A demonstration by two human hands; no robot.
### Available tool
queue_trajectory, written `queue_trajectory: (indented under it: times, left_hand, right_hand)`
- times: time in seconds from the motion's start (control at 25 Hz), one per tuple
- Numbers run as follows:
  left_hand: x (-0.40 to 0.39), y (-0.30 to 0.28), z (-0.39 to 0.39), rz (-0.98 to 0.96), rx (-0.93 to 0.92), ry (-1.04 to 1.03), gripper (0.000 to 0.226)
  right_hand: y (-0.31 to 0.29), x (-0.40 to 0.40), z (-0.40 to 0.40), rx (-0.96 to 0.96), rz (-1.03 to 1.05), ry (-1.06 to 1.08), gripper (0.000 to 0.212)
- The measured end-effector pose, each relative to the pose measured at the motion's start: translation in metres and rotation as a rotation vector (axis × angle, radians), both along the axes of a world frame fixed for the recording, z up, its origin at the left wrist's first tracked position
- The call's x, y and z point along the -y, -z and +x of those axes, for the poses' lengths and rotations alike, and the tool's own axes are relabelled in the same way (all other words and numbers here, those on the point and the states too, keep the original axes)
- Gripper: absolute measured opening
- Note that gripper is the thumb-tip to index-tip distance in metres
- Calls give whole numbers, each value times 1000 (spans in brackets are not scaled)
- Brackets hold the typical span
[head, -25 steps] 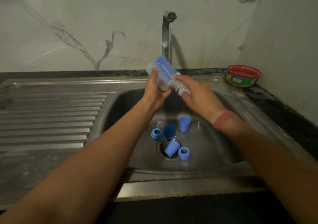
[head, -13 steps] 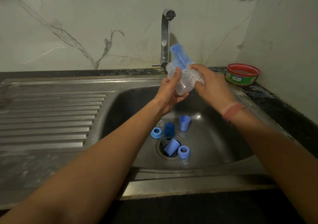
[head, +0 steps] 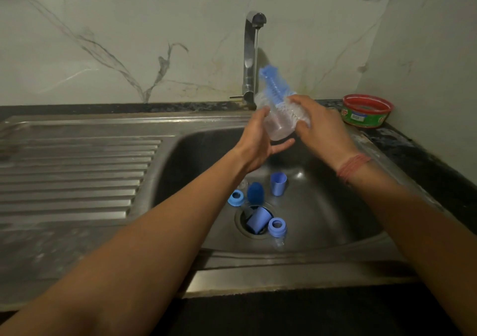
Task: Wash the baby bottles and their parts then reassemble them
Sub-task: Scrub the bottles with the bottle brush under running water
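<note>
My left hand is wrapped around the clear bottle over the sink, right under the tap; my right hand grips the blue brush against it. Blue caps and rings sit by the drain.

Left hand cupped; right hand curled.

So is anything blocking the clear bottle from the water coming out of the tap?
The blue bristle brush stands above the clear plastic bottle, between it and the steel tap's spout. The left hand holds the bottle; the right hand grips the brush.
</note>
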State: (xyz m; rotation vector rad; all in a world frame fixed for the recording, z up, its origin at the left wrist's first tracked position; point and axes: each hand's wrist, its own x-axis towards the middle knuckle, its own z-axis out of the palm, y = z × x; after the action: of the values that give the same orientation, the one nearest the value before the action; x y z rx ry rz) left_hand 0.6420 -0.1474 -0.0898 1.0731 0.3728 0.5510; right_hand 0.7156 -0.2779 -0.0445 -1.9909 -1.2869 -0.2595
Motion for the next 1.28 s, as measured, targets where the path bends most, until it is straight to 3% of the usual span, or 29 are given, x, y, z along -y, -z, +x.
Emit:
queue_trajectory:
  times: [0.08,0.2,0.32,0.52,0.64,0.72,0.84,0.96,1.16,1.28]
  left_hand:
    - [-7,2,0,3,62,-19,49]
    - [-33,2,-13,-133,210,-211,59]
    - [-54,3,-22,-190,208,-342,65]
    - [-11,-1,-4,53,29,-134,63]
    - [7,0,6,30,-23,-42,49]
    - [-3,0,3,31,52,-53,49]
    - [-38,2,-8,-107,213,-221,55]
    - [-57,5,-18,-150,209,-308,62]
    - [-17,11,3,123,53,-39,79]
    - [-5,16,18,161,16,22,88]
  right_hand:
    - [0,0,-5,12,-8,-19,52]
    - [7,-6,-25,46,-57,-140,52]
    - [16,-12,-37,63,-77,-203,52]
    - [2,-5,-14,34,-4,-51,52]
    - [-3,1,-2,19,-1,32,53]
    - [-2,0,-8,28,-9,7,52]
    - [7,-8,-27,69,-43,-112,53]
    - [14,-13,-39,74,-51,-191,55]
    - [0,-3,-13,60,-14,-34,53]
    - [-5,3,0,26,-15,42,51]
